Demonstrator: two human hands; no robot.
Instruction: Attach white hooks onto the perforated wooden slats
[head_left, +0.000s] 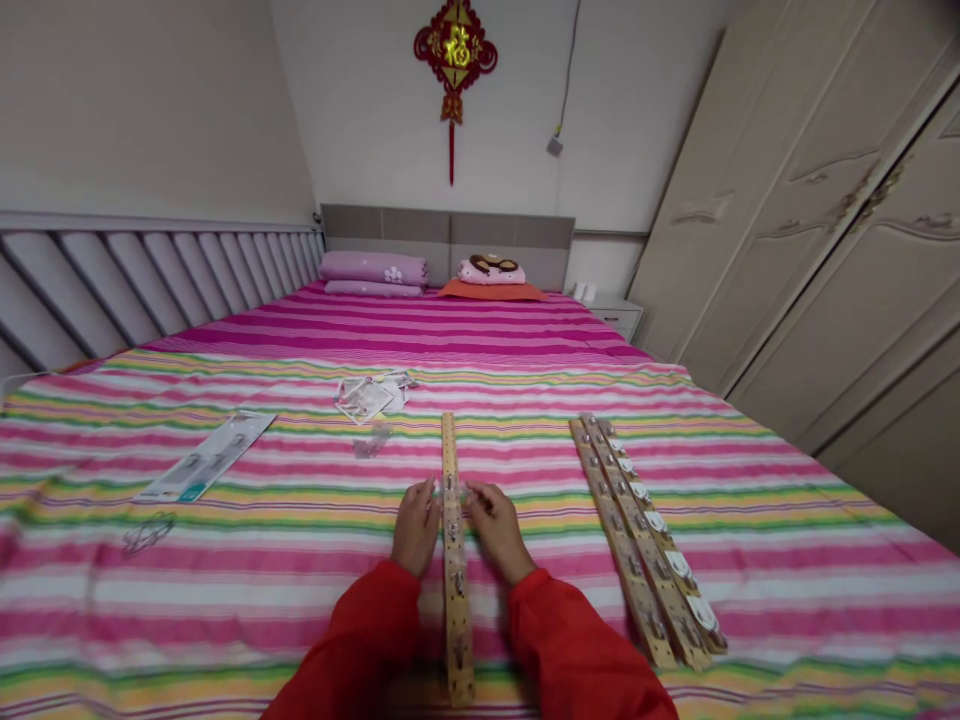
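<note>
A long wooden strip [454, 560] with small metal fittings lies on the striped bedspread [300, 560], running away from me. My left hand [415, 526] rests against its left side, fingers curled and pinching at a fitting near the strip's middle. My right hand [496, 526] sits on the right side, fingers likewise curled toward the same spot. What the fingertips hold is too small to make out. Both arms are in red sleeves.
To the right lie two more wooden strips [637, 540] side by side, one carrying white round pieces. A flat package [206, 458] lies at left, opened plastic packets [371, 397] ahead. Pillows [373, 270] sit by the headboard; a wardrobe [825, 250] stands at right.
</note>
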